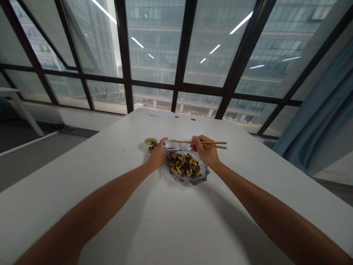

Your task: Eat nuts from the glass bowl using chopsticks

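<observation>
A clear glass plate (204,173) of nuts mixed with dark pieces sits in the middle of the white table (165,221). My right hand (205,151) hovers just behind the plate, closed round a pair of wooden chopsticks (217,144) that lie nearly level with their tips pointing left. My left hand (157,154) rests at the plate's left rim, its fingers curled against the edge of a small white dish (171,144). A small cream cup (150,144) with dark markings stands just left of that hand.
A second small white dish (187,141) shows behind the chopsticks. Papers and a few small dark items (176,116) lie at the table's far edge. Large black-framed windows (179,55) rise behind, with a blue curtain (317,121) on the right.
</observation>
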{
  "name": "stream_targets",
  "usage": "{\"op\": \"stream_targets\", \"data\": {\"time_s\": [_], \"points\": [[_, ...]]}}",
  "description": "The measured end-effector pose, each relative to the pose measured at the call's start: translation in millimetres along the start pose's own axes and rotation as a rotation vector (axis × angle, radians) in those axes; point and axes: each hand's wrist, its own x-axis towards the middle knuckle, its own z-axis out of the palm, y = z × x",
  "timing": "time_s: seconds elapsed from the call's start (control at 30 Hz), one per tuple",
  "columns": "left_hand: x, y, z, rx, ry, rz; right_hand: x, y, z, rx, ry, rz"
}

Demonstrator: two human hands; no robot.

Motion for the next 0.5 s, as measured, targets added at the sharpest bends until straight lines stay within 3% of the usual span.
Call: {"op": "stream_targets", "data": {"time_s": [0.13,0.33,0.5], "points": [[1,0,0,0.004,-0.001,-0.024,-15,-20,-22,0.049,0.016,0.03],[1,-2,0,0.001,0.007,-0.034,-36,-36,-40,-0.024,-0.334,0.211],[1,-4,-2,0.0,-0.015,-0.03,-34,-21,-38,0.035,-0.28,0.249]]}}
